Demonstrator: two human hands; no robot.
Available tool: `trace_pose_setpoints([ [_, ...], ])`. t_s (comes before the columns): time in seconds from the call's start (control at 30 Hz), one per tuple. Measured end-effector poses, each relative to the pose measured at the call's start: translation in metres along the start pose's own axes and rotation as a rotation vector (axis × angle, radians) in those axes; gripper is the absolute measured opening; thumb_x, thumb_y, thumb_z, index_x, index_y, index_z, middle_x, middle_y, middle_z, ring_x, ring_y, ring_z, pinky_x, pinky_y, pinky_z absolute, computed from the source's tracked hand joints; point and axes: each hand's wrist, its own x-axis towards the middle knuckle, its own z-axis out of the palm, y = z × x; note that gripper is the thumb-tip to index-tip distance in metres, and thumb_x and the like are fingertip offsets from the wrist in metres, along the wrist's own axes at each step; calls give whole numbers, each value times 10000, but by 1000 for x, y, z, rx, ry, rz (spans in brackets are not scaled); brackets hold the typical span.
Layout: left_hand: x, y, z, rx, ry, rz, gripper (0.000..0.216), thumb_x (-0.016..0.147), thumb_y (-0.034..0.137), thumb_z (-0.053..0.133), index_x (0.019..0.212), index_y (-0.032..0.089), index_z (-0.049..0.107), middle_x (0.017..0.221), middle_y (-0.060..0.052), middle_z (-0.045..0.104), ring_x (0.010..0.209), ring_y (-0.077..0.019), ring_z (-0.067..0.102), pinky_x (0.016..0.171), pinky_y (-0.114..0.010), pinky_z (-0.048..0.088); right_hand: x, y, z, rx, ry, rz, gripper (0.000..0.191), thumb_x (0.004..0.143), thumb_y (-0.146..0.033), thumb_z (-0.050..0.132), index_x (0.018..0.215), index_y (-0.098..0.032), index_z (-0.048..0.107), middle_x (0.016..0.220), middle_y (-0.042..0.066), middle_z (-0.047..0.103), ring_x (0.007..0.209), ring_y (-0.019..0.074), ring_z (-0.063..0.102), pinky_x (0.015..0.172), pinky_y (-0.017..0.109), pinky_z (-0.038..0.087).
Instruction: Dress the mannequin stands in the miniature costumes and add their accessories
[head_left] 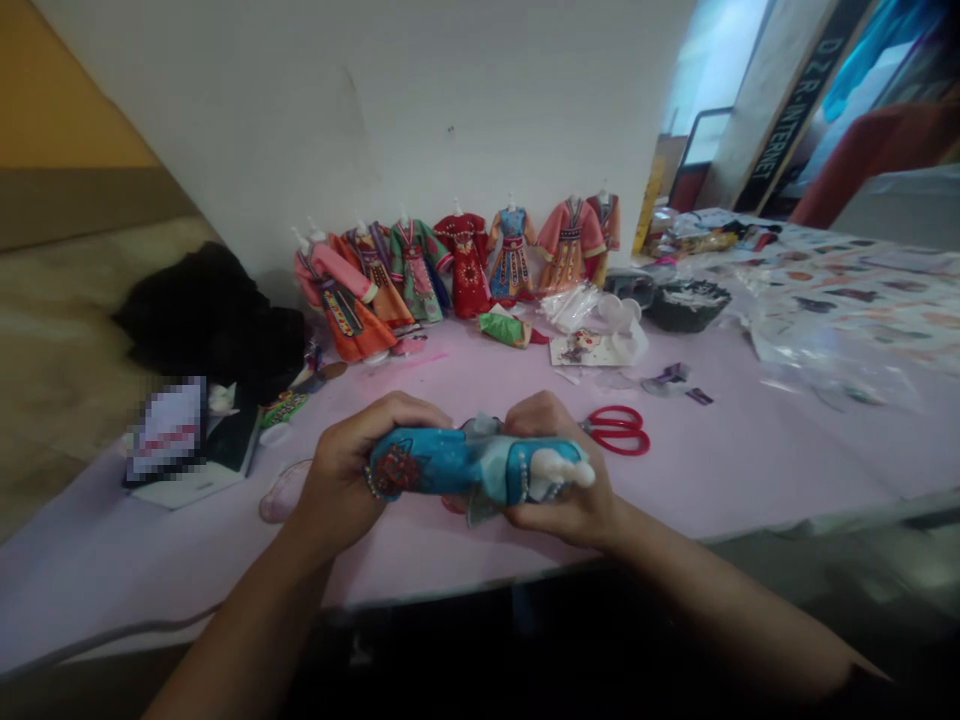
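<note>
Beyond the doll, a dark bowl holds scraps.

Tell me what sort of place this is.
It looks like a doll-costume craft workshop: dressed doll figures on a pink-covered table, red-handled scissors, and a blue doll garment between the left hand and right hand.

Blue doll dress: middle hidden by the left hand and right hand; the fingers' grip is partly out of sight.
Printed packet: pixelated, its print unreadable.
Purple scrap: too small to tell, perhaps a plastic wrapper.
Patterned sheet: cut off by the right edge.
</note>
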Motion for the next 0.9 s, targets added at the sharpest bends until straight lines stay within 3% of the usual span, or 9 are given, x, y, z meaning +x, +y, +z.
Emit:
trace_pose_setpoints([
  [0.13, -2, 6, 3, -69, -59, 18, 146, 958, 336, 651, 952, 234, 755, 900, -40, 755, 866, -190, 721, 783, -292, 576, -6, -1, -3, -12, 2, -126, 320, 856, -436, 728, 1061, -229, 596, 924, 49, 639, 871, 217, 622, 800, 411, 568],
  [0.3, -4, 19, 5, -80, -67, -4, 79, 933, 289, 695, 987, 277, 752, 917, -16, 754, 899, -188, 710, 843, -312, 573, -11, -6, -6, -57, -25, -167, 161, 976, -383, 598, 986, -222, 605, 875, 48, 645, 851, 188, 627, 877, 420, 551],
  [0.57, -5, 19, 11, -72, -171, -33, 66, 911, 291, 716, 973, 279, 736, 1151, -49, 769, 1177, -252, 684, 1035, -413, 558, -11, -12, -14, -42, -101, -168, 163, 923, -357, 656, 986, -227, 579, 881, 39, 637, 838, 179, 619, 892, 412, 537],
  [0.7, -6, 14, 19, -173, -223, -148, 162, 962, 394, 644, 945, 254, 724, 1045, -74, 793, 1135, -278, 708, 1041, -477, 556, -15, -8, -15, -21, -96, -176, 221, 926, -432, 652, 978, -230, 581, 874, 37, 643, 827, 176, 616, 902, 409, 533],
  [0.8, -7, 17, 26, -186, -189, -158, 201, 963, 437, 634, 921, 257, 711, 996, -66, 791, 1096, -270, 713, 1034, -478, 555, -18, -5, -14, -12, -74, -193, 244, 916, -458, 664, 986, -238, 584, 867, 32, 642, 821, 175, 619, 901, 401, 530],
  [0.9, -6, 23, 30, -134, -113, -96, 141, 970, 371, 639, 900, 260, 691, 1064, -41, 773, 1142, -236, 691, 1047, -429, 548, -19, -5, -14, -22, -73, -183, 236, 914, -438, 681, 988, -237, 582, 877, 27, 642, 834, 168, 620, 912, 395, 527],
])
